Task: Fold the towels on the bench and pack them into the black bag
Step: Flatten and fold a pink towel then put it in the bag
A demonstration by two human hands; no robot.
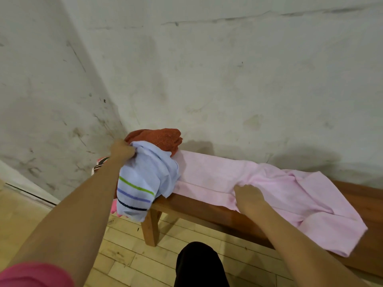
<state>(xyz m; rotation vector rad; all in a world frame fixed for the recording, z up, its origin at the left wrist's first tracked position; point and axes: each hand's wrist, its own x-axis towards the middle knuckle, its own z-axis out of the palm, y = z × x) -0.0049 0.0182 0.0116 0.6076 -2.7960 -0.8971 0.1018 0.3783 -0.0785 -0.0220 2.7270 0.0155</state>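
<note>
A wooden bench point(199, 210) runs along the wall. A pale pink towel point(279, 189) lies spread and rumpled across it, one end hanging over the front edge. My right hand point(247, 198) grips a fold of the pink towel near its middle. At the bench's left end my left hand point(122, 151) grips the top of a light blue towel point(149, 179) with green, purple and dark stripes, which droops over the bench end. Behind it sits a crumpled rust-orange towel point(165, 137). The black bag is not in view.
A stained white wall point(228, 79) stands right behind the bench, meeting another wall at the left corner. Pale wooden floorboards point(124, 255) lie below. A dark trouser leg point(199, 266) shows at the bottom. A bit of patterned fabric point(99, 164) peeks out behind my left forearm.
</note>
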